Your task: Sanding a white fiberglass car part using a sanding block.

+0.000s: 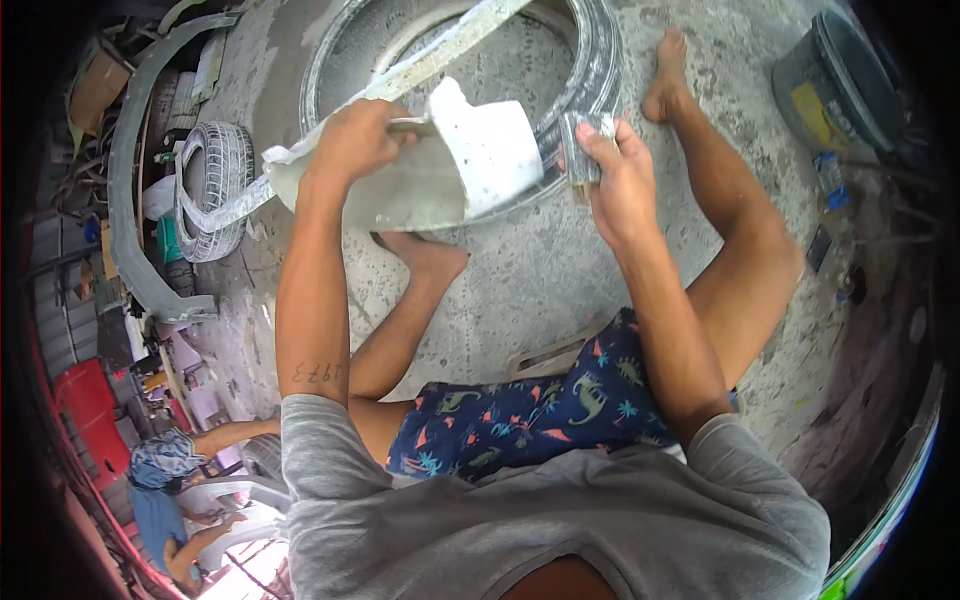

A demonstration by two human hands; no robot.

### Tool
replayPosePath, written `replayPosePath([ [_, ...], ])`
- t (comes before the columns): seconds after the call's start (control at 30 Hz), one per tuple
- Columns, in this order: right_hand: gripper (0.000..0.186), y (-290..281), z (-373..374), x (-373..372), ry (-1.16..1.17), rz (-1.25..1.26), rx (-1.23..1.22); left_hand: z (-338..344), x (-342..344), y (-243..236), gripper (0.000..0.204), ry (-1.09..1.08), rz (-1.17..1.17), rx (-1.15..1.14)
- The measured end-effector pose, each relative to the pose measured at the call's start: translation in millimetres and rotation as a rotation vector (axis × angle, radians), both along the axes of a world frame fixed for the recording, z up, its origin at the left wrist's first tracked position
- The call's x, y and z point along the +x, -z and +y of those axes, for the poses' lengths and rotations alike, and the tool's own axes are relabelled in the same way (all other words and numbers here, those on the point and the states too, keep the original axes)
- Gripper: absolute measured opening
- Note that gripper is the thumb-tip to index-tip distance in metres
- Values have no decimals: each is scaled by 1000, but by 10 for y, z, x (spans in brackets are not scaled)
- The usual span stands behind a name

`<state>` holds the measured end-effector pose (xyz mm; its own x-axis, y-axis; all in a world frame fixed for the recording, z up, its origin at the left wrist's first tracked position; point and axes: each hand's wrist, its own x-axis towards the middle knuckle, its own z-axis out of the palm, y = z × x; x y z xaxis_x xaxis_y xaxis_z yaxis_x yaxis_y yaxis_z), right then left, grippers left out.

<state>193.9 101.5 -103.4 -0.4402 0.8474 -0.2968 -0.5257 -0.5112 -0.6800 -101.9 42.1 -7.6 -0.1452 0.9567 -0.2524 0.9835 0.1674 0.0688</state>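
Observation:
A curved body panel (415,190), grey with a white patch at its right end and a long narrow strip running up to the far right, rests over a dusty tyre (597,55) lying on the floor. My left hand (355,145) is closed round the panel's upper edge, thumb and fingers gripping it. Just right of the white end, my right hand (622,175) grips a small grey block (579,150) that looks like a sanding block, held upright and apart from the panel. Part of the tyre is hidden under the panel.
At the right stands a dark bucket (850,95), with a small blue-capped bottle (832,180) beside it. A long grey bumper-like frame (130,200) and another tyre (222,190) are at the left. Another person (160,490) sits at the lower left near a red chair (92,420).

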Motion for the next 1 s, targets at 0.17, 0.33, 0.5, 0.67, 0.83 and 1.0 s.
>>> replayPosePath([
  [0.17, 16, -35, -85, 6, 57, -321, 312, 126, 223, 75, 40, 64, 31, 8],
  [0.33, 16, 179, -109, -203, 194, -583, 585, 353, 291, 475, 53, 101, 19, 47],
  [0.5, 21, 297, -51, -253, 282, -916, 818, 441, 443, 591, 69, 43, -64, 87],
  [0.67, 24, 218, -435, -290, 280, -1027, 779, 325, 424, 588, 75, -22, -111, 137],
  [0.83, 26, 335, -12, -442, 337, -992, 697, 387, 469, 610, 70, -13, -137, 197],
  [1.0, 22, 292, -452, -429, 347, -1013, 678, 354, 442, 573, 68, -34, -118, 148],
])
